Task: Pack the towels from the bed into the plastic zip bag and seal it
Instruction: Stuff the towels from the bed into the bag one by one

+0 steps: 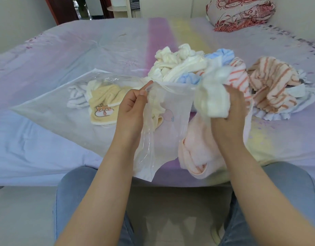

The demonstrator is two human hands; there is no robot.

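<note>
The bed fills your view, and the bag lies flat across it, its long axis running from about 9 o'clock, where the closed end sits, toward 3 o'clock, where the mouth opens in front of you. So the bag points its mouth rightward, straight at the loose towels. Inside it you already have a tan towel and a pale striped one at its 9 o'clock side.

The pile of unpacked towels sits at 12 to 2 o'clock from your hands, touching the bag's mouth, with an orange-striped towel furthest out at 3 o'clock. A pink towel lies at the bed's near edge, at 6 o'clock from your right hand, partly under the bag's lip.

Your left hand has its fingers pinched on the upper lip of the mouth, lifting it open. Your right hand is clenched round a white towel, just beside the opening at its 3 o'clock side.

That is the relation that counts: the towel is right of the mouth, so your right hand is the nearer one, and the push probably goes leftward along the bag's long axis, toward 9 o'clock. Much of the pile is still unpacked, so sealing looks some way off.
</note>
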